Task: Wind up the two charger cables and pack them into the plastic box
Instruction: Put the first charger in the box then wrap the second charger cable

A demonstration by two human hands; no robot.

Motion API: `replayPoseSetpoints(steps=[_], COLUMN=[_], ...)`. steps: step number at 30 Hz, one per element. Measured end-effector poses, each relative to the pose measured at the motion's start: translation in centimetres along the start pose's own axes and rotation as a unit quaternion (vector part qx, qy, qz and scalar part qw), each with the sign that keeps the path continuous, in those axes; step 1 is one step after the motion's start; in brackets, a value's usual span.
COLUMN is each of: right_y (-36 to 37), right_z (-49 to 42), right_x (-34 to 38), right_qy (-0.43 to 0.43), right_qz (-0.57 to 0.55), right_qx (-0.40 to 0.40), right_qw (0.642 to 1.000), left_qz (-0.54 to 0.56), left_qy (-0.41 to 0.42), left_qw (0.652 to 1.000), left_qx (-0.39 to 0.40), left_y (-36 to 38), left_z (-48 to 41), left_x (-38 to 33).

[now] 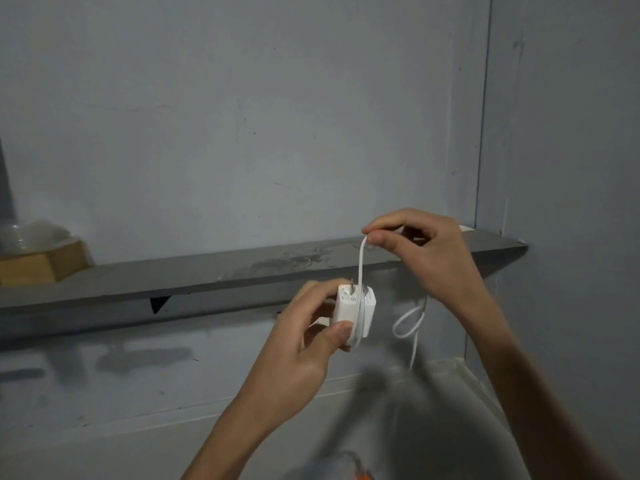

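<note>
My left hand (304,336) grips a white charger block (354,308) with its prongs pointing up, in front of a grey shelf. A white cable (361,263) is wrapped around the block and runs up to my right hand (424,251), which pinches it between thumb and forefinger. The loose rest of the cable (408,323) hangs in a loop below my right wrist. A clear plastic container (31,235) stands blurred at the far left on the shelf. A second charger does not show.
The grey shelf (214,271) runs along a grey wall, with a wooden block (41,265) under the clear container at its left end. A white object (465,228) peeks out behind my right hand. A blurred orange and grey thing (346,467) lies at the bottom edge.
</note>
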State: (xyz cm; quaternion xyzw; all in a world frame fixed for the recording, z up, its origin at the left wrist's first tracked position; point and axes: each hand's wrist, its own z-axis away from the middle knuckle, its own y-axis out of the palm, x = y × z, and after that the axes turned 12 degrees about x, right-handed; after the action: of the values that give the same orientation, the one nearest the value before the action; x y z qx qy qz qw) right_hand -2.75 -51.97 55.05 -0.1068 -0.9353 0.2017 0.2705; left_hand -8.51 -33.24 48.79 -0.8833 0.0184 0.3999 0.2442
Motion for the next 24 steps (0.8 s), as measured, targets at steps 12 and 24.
replayPoseSetpoints(steps=[12, 24], right_y=[12.2, 8.0], right_z=[5.8, 7.3], right_x=[-4.7, -0.1], right_qy=[0.268, 0.049], right_qz=[-0.239, 0.174], right_qx=[0.096, 0.122], right_qw=[0.928, 0.976], left_qz=[0.091, -0.143], left_qy=[-0.093, -0.089], left_qw=[0.983, 0.980], left_qx=[-0.133, -0.105], left_y=[-4.0, -7.0], left_z=[-3.5, -4.5], left_x=[3.2, 9.9])
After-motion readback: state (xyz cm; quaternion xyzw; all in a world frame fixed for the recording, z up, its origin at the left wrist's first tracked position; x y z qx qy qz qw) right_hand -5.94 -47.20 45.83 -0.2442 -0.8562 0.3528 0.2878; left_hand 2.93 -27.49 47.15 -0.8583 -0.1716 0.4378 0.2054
